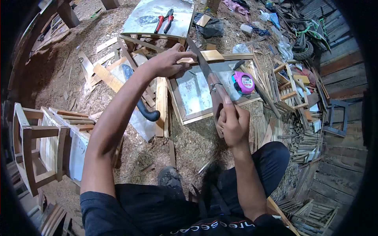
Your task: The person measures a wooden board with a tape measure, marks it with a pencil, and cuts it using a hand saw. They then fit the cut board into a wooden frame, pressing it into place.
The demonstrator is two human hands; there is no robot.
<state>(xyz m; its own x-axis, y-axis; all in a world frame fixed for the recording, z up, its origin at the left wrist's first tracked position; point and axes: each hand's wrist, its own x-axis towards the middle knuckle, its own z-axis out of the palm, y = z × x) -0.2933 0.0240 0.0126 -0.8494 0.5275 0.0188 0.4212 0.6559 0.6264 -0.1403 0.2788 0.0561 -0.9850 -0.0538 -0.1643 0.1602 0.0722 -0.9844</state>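
My right hand is wrapped round the wooden handle of a long saw-like tool, whose dark blade points up and away to the left. My left hand reaches over a light wood piece at the far edge of a wooden frame with a pale panel. Its index finger stretches toward the blade; the other fingers are bent, and their undersides are hidden. A pink and blue tape measure lies on the panel, right of the handle.
Red-handled pliers lie on a white-topped box at the far side. A blue-handled tool with a dark curved end lies left of the frame. Wooden stools stand at left. Scrap wood covers the ground; a motorbike wheel is far right.
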